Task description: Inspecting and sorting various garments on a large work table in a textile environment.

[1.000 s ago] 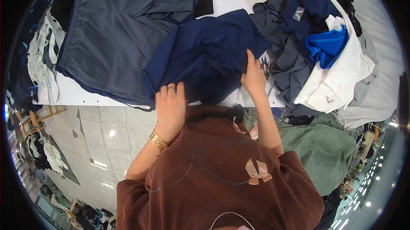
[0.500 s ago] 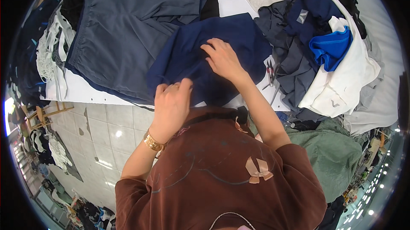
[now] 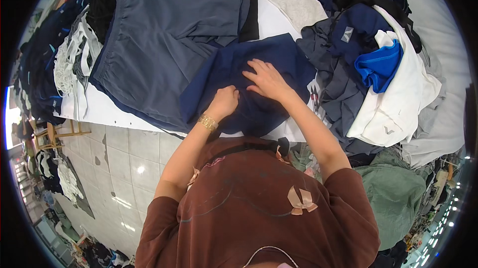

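Note:
A navy blue garment [image 3: 271, 49] lies loosely spread before me at the table's near edge, partly over a pair of grey shorts. My left hand [image 3: 225, 102], with a gold watch on its wrist, is closed with curled fingers on the navy cloth and seems to pinch a fold of it. To its right, my right hand [image 3: 269, 83] rests on the same garment with its fingers apart. The grey shorts [image 3: 154, 34] lie flat to the left, their elastic waistband at the far left side and a small pale patch near the upper right corner.
A pair of small thread snips [image 3: 314, 98] lies right of the navy garment. Farther right is a heap with a white garment [image 3: 393, 116] and a bright blue piece [image 3: 381, 66]. White straps [image 3: 74, 71] hang at left. A green sack [image 3: 391, 198] stands at lower right.
My left hand has moved up and right across the navy garment, nearer my right hand, and its fingers are more curled. My view has shifted, so the table sits slightly lower.

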Motion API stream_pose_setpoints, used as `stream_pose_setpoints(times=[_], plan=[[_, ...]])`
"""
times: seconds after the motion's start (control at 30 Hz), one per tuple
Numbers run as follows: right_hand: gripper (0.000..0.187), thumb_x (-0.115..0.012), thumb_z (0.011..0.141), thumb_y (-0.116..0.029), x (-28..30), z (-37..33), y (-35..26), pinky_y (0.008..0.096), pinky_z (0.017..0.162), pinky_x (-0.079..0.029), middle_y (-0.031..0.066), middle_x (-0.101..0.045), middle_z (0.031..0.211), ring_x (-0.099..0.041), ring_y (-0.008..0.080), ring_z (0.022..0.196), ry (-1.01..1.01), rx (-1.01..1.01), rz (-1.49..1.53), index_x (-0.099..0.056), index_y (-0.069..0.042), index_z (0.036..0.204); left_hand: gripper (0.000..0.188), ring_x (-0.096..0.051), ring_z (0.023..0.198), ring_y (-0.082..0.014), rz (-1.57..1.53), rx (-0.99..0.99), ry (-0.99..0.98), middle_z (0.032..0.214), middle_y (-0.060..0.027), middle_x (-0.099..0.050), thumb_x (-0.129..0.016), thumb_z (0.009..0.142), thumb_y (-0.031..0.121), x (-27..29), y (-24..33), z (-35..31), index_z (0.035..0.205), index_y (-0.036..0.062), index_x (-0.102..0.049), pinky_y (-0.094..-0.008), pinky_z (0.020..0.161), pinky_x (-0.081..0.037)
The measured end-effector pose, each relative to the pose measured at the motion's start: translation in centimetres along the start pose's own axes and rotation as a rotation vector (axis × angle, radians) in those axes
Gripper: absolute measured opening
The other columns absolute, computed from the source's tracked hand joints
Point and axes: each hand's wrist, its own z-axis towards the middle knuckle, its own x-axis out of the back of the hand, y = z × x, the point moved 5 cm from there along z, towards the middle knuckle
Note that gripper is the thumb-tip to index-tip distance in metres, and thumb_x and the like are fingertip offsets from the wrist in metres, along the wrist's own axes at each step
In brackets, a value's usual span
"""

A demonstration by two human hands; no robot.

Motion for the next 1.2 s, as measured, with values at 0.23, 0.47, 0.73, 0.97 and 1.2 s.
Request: stream_pose_setpoints(times=[0.23,0.47,0.73,0.97,1.2], plan=[[0.022,-0.059,0.087,-0.02,2.5,3.6,3.4,0.0346,0.066,-0.046,0.0206,-0.06,0.083,-0.058,0.0336,0.073,-0.084,-0.639,0.645,-0.058,0.001,0.094,0.023,-0.06,0.077,-0.0459,0.32,-0.177,-0.029,0.091,-0.0251,-0.06,-0.046,0.094,0.019,-0.1,3.0,-3.0,0.11,0.0024,-0.047,-0.0506,0.071,-0.051],[0.026,-0.06,0.087,-0.026,6.3,8.2,5.5,0.0365,0.06,-0.045,0.0204,-0.06,0.074,-0.059,0.0342,0.067,0.025,-0.464,0.492,-0.06,-0.001,0.092,0.039,-0.059,0.089,-0.0465,0.139,-0.24,0.358,0.101,-0.0286,-0.058,-0.051,0.089,0.009,8.6,6.3,-1.6,0.127,0.0048,-0.043,-0.051,0.077,-0.049],[0.027,-0.061,0.087,-0.028,3.8,11.2,8.3,0.0386,0.067,-0.048,0.0198,-0.064,0.08,-0.062,0.0372,0.076,-0.07,-0.416,0.448,-0.064,-0.002,0.093,0.037,-0.064,0.09,-0.0365,0.1,-0.021,0.127,0.091,-0.0226,-0.066,-0.058,0.085,0.009,13.9,3.9,1.9,0.12,0.0009,-0.054,-0.0412,0.082,-0.049],[0.028,-0.068,0.081,-0.027,1.6,11.9,10.5,0.0387,0.07,-0.049,0.0164,-0.067,0.085,-0.064,0.0321,0.079,-0.064,-0.413,0.497,-0.064,-0.003,0.093,0.054,-0.064,0.092,-0.0335,0.102,-0.059,0.119,0.094,-0.0195,-0.066,-0.067,0.081,0.026,13.4,3.3,4.3,0.127,0.0026,-0.05,-0.0384,0.083,-0.049],[0.028,-0.073,0.074,-0.023,-0.7,11.1,13.4,0.0391,0.085,-0.049,0.016,-0.065,0.102,-0.061,0.0329,0.099,-0.301,-0.55,0.368,-0.065,-0.006,0.094,0.057,-0.063,0.097,-0.0356,0.079,0.019,0.264,0.098,-0.0231,-0.065,-0.066,0.082,0.029,14.2,1.9,6.4,0.13,0.0034,-0.048,-0.0399,0.087,-0.048]])
